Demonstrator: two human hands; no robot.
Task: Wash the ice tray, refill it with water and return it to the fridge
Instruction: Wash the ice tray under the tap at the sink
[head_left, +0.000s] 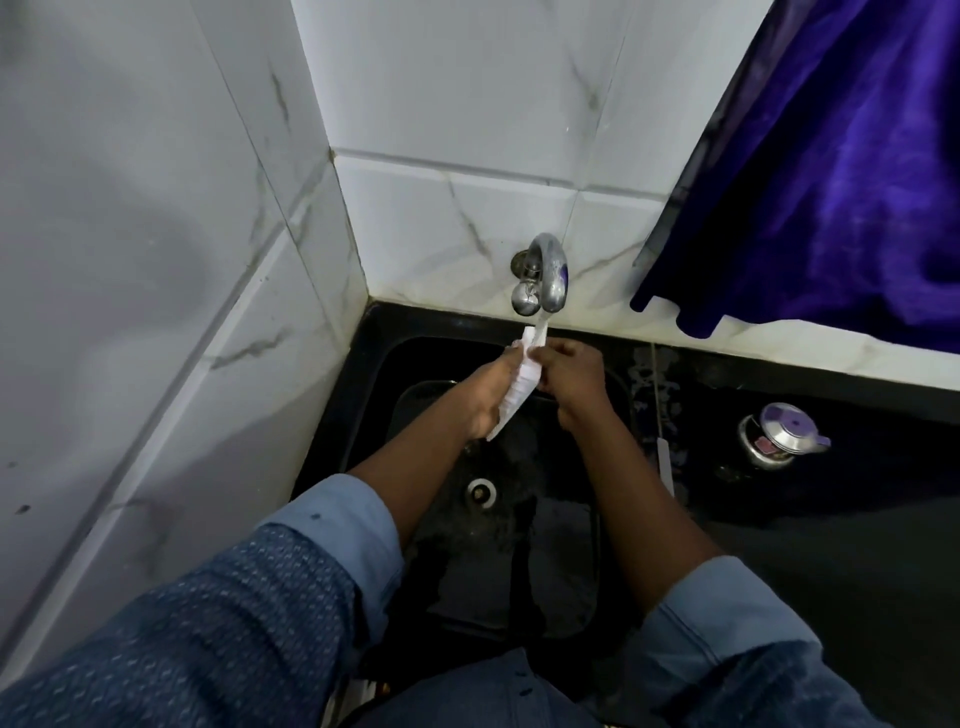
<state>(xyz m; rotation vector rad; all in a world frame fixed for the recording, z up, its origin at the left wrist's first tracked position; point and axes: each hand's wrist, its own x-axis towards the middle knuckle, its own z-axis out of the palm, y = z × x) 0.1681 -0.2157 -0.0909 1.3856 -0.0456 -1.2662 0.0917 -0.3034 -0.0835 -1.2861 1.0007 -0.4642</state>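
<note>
White ice tray (517, 394) tilts edge-up beneath tap (551, 270), above sink (375, 374).

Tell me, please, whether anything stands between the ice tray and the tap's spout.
Nothing visible does: the left hand and right hand grip the ice tray, its upper end right below the tap's spout.

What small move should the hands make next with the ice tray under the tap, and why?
Probably push the ice tray further under the stream, so the water rinses its lower part too. The left hand and right hand hold it steeply tilted over the sink, and water from the tap seems to strike only its top end.
</note>
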